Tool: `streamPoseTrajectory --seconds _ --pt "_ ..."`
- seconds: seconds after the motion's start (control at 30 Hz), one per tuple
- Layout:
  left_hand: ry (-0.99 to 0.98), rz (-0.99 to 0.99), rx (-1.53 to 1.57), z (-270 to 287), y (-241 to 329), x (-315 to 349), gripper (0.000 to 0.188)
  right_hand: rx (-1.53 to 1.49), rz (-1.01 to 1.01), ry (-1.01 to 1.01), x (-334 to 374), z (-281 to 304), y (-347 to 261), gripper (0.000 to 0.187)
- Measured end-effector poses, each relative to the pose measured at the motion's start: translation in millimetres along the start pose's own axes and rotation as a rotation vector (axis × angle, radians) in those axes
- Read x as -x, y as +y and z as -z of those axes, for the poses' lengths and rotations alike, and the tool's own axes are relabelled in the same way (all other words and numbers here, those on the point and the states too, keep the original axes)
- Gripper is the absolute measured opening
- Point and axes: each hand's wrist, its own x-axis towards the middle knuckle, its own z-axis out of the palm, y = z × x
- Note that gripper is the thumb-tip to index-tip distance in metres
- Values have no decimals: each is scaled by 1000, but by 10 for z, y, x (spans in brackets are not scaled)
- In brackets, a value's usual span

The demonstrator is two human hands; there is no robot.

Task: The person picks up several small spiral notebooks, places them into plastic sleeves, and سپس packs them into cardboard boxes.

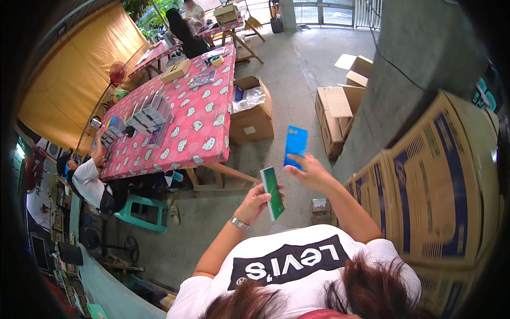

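My left hand (257, 202) is closed round a small green notebook (273, 195), held tilted in front of my chest with its pale edge on the left side. A little farther off and to the right, my right hand (310, 171) grips a small blue notebook (295, 143) by its near end. Its right edge looks notched, as with a spiral binding. The two notebooks are apart from each other. My fingers hide part of the lower end of the blue one.
A table with a pink patterned cloth (210, 114) stands at the left, bearing stacked notebooks (151, 114). An open carton (252, 125) sits beside it, another (334, 114) farther right. Large cartons (430, 181) rise close on my right. A person (95, 181) works near a teal stool (143, 212).
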Motion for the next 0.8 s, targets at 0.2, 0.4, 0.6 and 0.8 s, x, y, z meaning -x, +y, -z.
streamPoseTrajectory --seconds 0.2,0.4,0.6,0.8 --pt "44 17 -169 685 617 -1524 43 -244 62 -331 -1844 120 427 73" --pt "-4 3 -304 1440 1246 -3459 37 -493 -111 -277 -3560 657 1171 70" --pt "-175 138 -314 1777 1714 -5401 31 -624 -376 -69 -4706 1341 1961 73" --pt "-209 206 -199 2194 2023 -7070 57 -654 -414 59 -6171 1694 2925 76"
